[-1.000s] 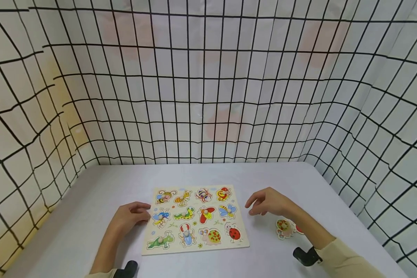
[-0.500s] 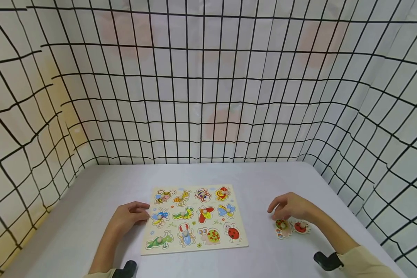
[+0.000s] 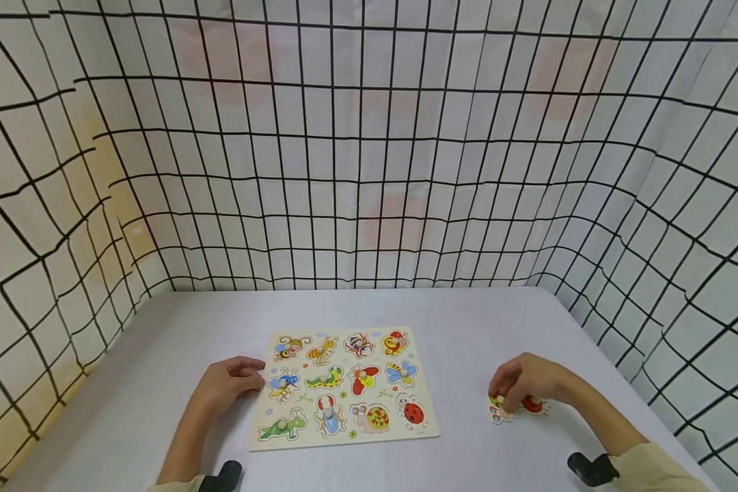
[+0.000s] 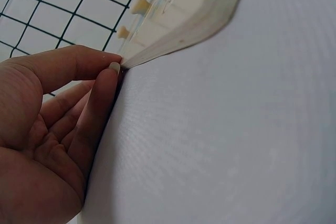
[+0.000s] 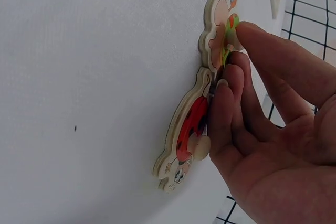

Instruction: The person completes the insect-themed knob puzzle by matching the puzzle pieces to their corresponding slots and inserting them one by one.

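Observation:
A wooden peg puzzle board (image 3: pixel 421 389) with rows of colourful insects lies flat on the table. My left hand (image 3: pixel 224 386) rests at its left edge, thumb and fingertips touching the side, as the left wrist view also shows. Off to the right, my right hand (image 3: pixel 531 379) pinches the knob of a snail puzzle piece (image 5: pixel 218 14) between thumb and fingers. That piece appears to be still down on the table. Beside it, partly covered by the hand in the head view, lies a red ladybug piece (image 5: pixel 191 124) with a wooden knob.
The white table (image 3: pixel 467 314) is bounded by white walls with a black grid (image 3: pixel 363 171) at the back and sides. Several board pegs (image 4: pixel 140 4) stick up near the left hand. A black wrist device (image 3: pixel 592 469) sits at the right cuff.
My right hand has moved right, away from the board, and come down onto the snail piece, taking its knob. The left hand and the board stay in place.

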Demonstrator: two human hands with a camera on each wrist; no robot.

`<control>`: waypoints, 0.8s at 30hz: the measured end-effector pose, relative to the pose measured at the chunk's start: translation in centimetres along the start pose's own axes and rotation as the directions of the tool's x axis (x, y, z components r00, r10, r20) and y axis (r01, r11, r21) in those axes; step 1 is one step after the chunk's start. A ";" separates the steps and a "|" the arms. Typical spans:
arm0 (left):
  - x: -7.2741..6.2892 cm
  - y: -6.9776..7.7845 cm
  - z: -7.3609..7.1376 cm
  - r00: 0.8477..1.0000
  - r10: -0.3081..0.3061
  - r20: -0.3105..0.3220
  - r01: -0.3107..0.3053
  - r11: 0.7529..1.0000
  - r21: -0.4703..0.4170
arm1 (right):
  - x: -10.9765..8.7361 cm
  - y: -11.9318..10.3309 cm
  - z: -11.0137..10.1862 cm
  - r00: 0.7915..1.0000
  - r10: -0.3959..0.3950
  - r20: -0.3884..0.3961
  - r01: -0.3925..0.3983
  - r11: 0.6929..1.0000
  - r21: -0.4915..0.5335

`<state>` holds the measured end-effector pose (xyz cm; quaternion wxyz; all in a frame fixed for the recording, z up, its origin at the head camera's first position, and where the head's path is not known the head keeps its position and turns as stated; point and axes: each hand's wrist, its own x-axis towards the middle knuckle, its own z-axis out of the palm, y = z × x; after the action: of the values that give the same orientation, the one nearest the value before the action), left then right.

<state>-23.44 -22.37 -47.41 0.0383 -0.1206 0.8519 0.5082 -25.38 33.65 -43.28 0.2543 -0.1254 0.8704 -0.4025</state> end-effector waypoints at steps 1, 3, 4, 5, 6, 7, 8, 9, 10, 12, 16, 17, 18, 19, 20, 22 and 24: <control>0.0 0.0 0.0 1.000 0.000 0.000 0.000 1.000 0.001 | 0.0 0.1 0.0 1.000 -0.002 0.005 0.002 1.000 0.003; 0.0 0.0 0.0 1.000 0.003 0.001 -0.003 1.000 -0.001 | 0.0 0.2 0.0 1.000 -0.010 0.013 0.009 1.000 0.015; 0.0 0.1 0.0 1.000 0.004 0.001 -0.004 1.000 -0.003 | 0.0 0.2 0.0 1.000 -0.015 0.017 0.015 1.000 0.021; 0.0 0.0 0.0 1.000 0.004 0.001 -0.004 1.000 -0.005 | 0.0 0.3 0.0 1.000 -0.021 0.020 0.020 0.999 0.027; -0.1 0.1 0.0 1.000 0.004 0.001 -0.004 1.000 -0.007 | 0.1 0.3 0.0 0.999 -0.024 0.022 0.023 0.999 0.031; -0.1 0.1 0.0 1.000 0.004 0.003 -0.004 1.000 -0.009 | 0.1 0.4 0.1 0.999 -0.027 0.024 0.026 0.999 0.032; -0.1 0.1 0.0 1.000 0.004 0.003 -0.004 1.000 -0.011 | 0.1 0.5 0.1 0.999 -0.029 0.024 0.028 0.999 0.031; -0.1 0.1 0.0 1.000 0.003 0.004 -0.003 1.000 -0.013 | 0.2 0.5 0.1 0.999 -0.030 0.024 0.029 0.999 0.028; 0.0 0.1 0.0 1.000 0.002 0.004 -0.002 1.000 -0.012 | 0.2 0.5 0.2 0.999 -0.036 0.023 0.035 0.999 0.025; 0.0 0.1 -0.1 1.000 0.000 0.005 0.000 1.000 -0.014 | 0.2 0.5 0.2 0.999 -0.038 0.019 0.038 0.999 0.017; 0.0 0.1 -0.1 1.000 0.001 0.002 -0.001 1.000 -0.010 | 0.2 0.5 0.3 0.999 -0.043 0.021 0.042 0.999 0.014; -0.1 0.1 0.0 1.000 0.002 0.002 -0.002 1.000 -0.009 | 0.2 0.5 0.3 0.999 -0.042 0.022 0.041 0.999 0.014; -0.1 0.1 0.0 1.000 0.002 0.002 -0.002 1.000 -0.007 | 0.2 0.5 0.3 0.999 -0.041 0.023 0.040 0.999 0.013; -0.1 0.1 0.0 1.000 0.003 0.002 -0.003 1.000 -0.006 | 0.2 0.5 0.3 0.999 -0.039 0.024 0.038 0.999 0.013; -0.1 0.1 0.0 1.000 0.003 0.002 -0.003 1.000 -0.004 | 0.2 0.5 0.3 0.999 -0.036 0.024 0.036 0.999 0.014; -0.1 0.0 0.0 1.000 0.004 0.004 -0.004 1.000 -0.003 | 0.3 0.5 0.3 0.999 -0.033 0.023 0.032 0.999 0.017; -0.1 0.0 0.0 1.000 0.004 0.004 -0.004 1.000 -0.005 | 0.3 0.4 0.3 0.999 -0.031 0.024 0.031 0.999 0.019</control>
<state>-23.35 -22.38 -47.36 0.0388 -0.1182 0.8507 0.5107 -25.47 33.62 -43.87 0.2595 -0.1414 0.8615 -0.4128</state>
